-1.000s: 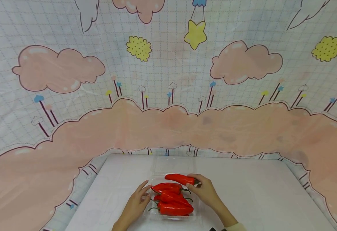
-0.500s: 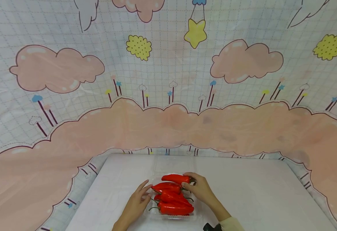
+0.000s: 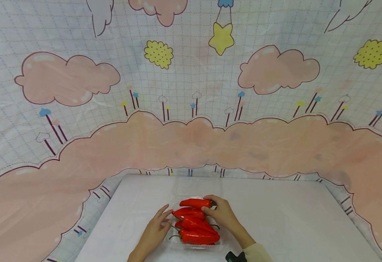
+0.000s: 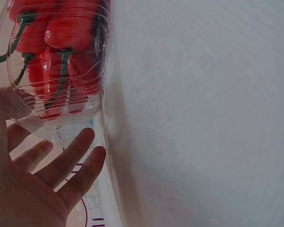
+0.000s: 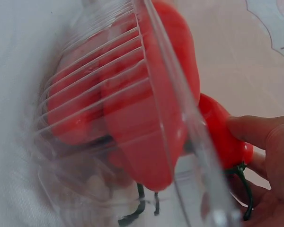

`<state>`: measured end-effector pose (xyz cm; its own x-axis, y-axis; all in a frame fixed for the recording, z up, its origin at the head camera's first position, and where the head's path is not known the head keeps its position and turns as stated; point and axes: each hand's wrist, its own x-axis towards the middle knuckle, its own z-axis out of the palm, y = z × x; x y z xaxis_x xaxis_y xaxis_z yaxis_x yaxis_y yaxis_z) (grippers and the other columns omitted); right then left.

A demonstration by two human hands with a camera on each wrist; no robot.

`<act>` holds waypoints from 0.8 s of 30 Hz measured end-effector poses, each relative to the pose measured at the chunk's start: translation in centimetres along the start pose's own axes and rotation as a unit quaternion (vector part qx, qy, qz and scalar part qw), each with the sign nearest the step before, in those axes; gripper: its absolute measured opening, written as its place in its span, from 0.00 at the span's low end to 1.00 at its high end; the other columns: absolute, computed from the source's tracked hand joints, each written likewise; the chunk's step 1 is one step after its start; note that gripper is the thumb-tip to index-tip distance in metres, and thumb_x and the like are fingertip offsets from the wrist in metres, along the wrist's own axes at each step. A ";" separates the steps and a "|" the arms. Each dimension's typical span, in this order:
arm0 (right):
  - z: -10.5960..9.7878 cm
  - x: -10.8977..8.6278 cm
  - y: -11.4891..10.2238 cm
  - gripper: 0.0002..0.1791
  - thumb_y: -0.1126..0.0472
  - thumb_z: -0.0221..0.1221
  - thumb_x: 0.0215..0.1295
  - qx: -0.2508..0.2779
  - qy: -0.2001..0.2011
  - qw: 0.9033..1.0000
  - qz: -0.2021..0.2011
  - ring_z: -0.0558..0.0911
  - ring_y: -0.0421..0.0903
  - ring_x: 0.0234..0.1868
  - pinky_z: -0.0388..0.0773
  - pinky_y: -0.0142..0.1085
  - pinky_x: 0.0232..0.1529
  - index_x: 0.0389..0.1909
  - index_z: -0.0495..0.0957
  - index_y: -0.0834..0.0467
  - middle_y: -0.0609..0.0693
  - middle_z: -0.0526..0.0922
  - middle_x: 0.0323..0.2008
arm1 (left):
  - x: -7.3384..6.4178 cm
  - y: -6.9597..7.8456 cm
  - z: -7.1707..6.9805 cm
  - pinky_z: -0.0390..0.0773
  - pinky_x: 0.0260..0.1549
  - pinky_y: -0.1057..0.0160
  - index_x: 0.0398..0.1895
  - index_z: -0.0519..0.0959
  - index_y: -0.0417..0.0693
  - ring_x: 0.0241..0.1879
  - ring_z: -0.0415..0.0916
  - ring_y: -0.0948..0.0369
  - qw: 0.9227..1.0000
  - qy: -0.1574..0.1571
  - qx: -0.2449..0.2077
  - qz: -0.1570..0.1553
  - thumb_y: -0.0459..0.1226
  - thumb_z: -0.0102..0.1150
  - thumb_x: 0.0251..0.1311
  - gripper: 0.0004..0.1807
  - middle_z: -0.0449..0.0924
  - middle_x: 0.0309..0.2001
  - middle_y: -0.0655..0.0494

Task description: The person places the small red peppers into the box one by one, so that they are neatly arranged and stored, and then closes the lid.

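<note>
A red chili pepper [image 3: 193, 202] with a green stem is pinched between the thumb and fingers of my right hand [image 3: 222, 214], near its stem end. It lies over the far end of a clear plastic container [image 3: 197, 247]. Several more red peppers [image 3: 198, 237] lie stacked in that container, stems pointing to both sides. My left hand [image 3: 153, 230] rests at the container's left side, thumb and forefinger by the rim. In the left wrist view its other fingers [image 4: 83, 177] are spread apart. In the right wrist view the held pepper [image 5: 222, 130] shows beyond the container wall.
The container's clear lid [image 3: 197, 187] lies folded back behind it. All stand on a white table [image 3: 295, 218]. A patterned cloth [image 3: 191, 142] with clouds and stars hangs behind. A dark object [image 3: 236, 257] sits by the right sleeve.
My right hand has moved a little left with the pepper, bringing it over the container's far end. My left hand has stayed at the container's left side.
</note>
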<state>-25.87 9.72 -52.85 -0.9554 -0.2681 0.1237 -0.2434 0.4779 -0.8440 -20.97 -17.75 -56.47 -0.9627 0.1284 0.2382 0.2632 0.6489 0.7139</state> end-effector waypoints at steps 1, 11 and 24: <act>0.0 0.0 0.0 0.22 0.51 0.66 0.61 -0.003 -0.001 1.000 0.000 0.80 0.46 0.41 0.83 0.32 0.38 0.55 0.79 0.55 0.52 0.84 0.45 | 0.0 0.0 0.0 0.83 0.39 0.68 0.62 0.76 0.47 0.47 0.84 0.58 1.000 0.001 0.001 0.002 0.33 0.59 0.63 0.22 0.67 0.71 0.52; -0.5 0.4 0.1 0.23 0.54 0.66 0.61 -0.029 -0.003 1.000 0.002 0.76 0.45 0.37 0.77 0.31 0.36 0.57 0.78 0.56 0.50 0.84 0.43 | 0.1 0.1 0.1 0.83 0.39 0.68 0.63 0.76 0.46 0.47 0.84 0.57 1.000 -0.002 0.001 0.007 0.33 0.59 0.64 0.23 0.66 0.71 0.51; -0.7 0.7 0.5 0.19 0.57 0.66 0.61 -0.049 -0.008 0.999 -0.007 0.77 0.44 0.37 0.79 0.34 0.38 0.53 0.80 0.52 0.50 0.84 0.44 | 0.2 0.3 0.1 0.82 0.41 0.69 0.63 0.75 0.46 0.48 0.83 0.58 1.000 -0.008 0.002 -0.010 0.34 0.59 0.64 0.23 0.65 0.72 0.51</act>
<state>-26.77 10.42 -52.83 -0.9492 -0.2884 0.1258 -0.2725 0.5535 -0.7870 -21.15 -17.44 -56.30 -0.9687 0.1264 0.2135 0.2433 0.6538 0.7165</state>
